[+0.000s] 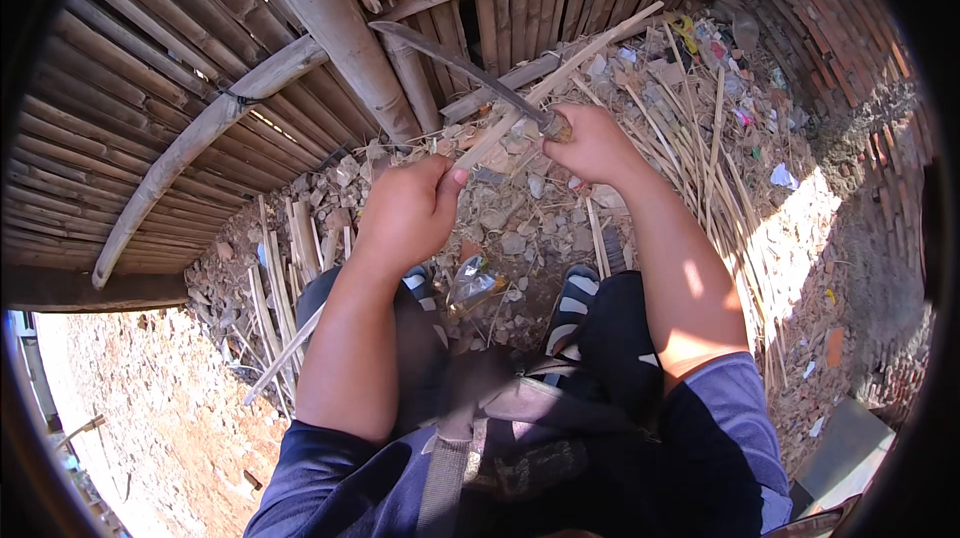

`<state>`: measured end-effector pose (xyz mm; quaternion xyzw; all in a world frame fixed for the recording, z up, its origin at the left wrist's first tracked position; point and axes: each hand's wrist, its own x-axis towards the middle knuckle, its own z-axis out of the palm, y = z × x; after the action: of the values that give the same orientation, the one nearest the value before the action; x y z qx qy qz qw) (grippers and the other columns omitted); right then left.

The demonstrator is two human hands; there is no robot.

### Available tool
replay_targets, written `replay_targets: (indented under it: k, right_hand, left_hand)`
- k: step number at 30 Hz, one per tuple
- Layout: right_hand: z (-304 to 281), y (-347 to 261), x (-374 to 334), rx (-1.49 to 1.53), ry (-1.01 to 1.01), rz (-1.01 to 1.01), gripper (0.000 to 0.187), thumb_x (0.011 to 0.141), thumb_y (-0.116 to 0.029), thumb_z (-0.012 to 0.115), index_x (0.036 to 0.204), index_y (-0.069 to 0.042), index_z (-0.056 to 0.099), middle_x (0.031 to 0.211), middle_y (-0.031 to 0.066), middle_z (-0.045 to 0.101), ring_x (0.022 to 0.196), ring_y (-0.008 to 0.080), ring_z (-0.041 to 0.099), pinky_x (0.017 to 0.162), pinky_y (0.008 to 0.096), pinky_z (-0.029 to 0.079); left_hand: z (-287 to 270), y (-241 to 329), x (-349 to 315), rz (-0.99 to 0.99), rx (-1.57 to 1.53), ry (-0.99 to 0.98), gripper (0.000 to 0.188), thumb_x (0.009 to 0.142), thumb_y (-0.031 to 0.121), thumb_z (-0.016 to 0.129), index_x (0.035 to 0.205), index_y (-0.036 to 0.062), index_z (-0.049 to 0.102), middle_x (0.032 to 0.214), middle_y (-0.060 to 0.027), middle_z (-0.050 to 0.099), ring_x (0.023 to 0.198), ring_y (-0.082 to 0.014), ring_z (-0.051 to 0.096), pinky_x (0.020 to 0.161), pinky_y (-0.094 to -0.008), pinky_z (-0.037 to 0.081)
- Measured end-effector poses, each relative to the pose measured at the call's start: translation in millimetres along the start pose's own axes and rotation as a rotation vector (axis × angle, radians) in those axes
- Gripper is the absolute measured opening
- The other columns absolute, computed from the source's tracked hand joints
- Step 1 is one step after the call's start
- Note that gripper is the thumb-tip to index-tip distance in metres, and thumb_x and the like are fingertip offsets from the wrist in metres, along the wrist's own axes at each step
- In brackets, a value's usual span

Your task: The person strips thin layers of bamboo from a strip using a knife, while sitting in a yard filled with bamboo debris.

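Note:
My left hand is closed around a long, pale bamboo strip, thumb along its top. The strip slants from beside my left forearm up to the far right. In my right hand is a machete, gripped by its short wooden handle. Its long dark blade points to the far left and crosses the strip just beyond my left hand. I cannot tell whether the edge is cutting into the strip. Part of the strip is hidden behind my left hand and forearm.
Many split bamboo strips lie on the right, with more pieces by my left knee. Rubble and litter cover the ground, including a clear plastic bag between my feet. A bamboo wall with a thick post stands ahead; a brick wall rises right.

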<state>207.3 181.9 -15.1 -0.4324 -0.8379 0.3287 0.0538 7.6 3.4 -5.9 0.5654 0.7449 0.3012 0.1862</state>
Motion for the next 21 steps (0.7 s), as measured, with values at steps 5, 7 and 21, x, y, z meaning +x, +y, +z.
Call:
replay_targets:
  k: [5, 7, 21]
  right_hand:
    - [6, 11, 2, 0.052, 0.139, 0.017, 0.047, 0.085, -0.026, 0.077, 0.122, 0.002, 0.068, 0.097, 0.0225, 0.074, 0.092, 0.0356, 0.073, 0.086, 0.0460, 0.056]
    - [10, 5, -1, 0.028, 0.120, 0.026, 0.049, 0.084, -0.026, 0.077, 0.123, 0.004, 0.068, 0.097, 0.0219, 0.074, 0.089, 0.0349, 0.073, 0.084, 0.0450, 0.057]
    - [12, 32, 9, -0.022, 0.131, -0.091, 0.040, 0.086, -0.023, 0.076, 0.117, 0.001, 0.070, 0.086, 0.0187, 0.073, 0.065, 0.0306, 0.071, 0.072, 0.0420, 0.057]
  left_hand:
    - [4, -2, 3, 0.066, 0.036, 0.034, 0.028, 0.100, 0.030, 0.064, 0.097, 0.0032, 0.073, 0.080, -0.0246, 0.069, 0.079, -0.0459, 0.068, 0.072, -0.0537, 0.053]
    - [1, -3, 2, 0.035, 0.017, 0.029, 0.027, 0.100, 0.029, 0.064, 0.097, 0.0033, 0.072, 0.080, -0.0246, 0.069, 0.079, -0.0460, 0.068, 0.072, -0.0540, 0.053]
    - [-3, -4, -1, 0.035, -0.013, 0.009, 0.028, 0.099, 0.028, 0.065, 0.093, 0.0019, 0.072, 0.077, -0.0245, 0.068, 0.077, -0.0458, 0.068, 0.070, -0.0532, 0.052]
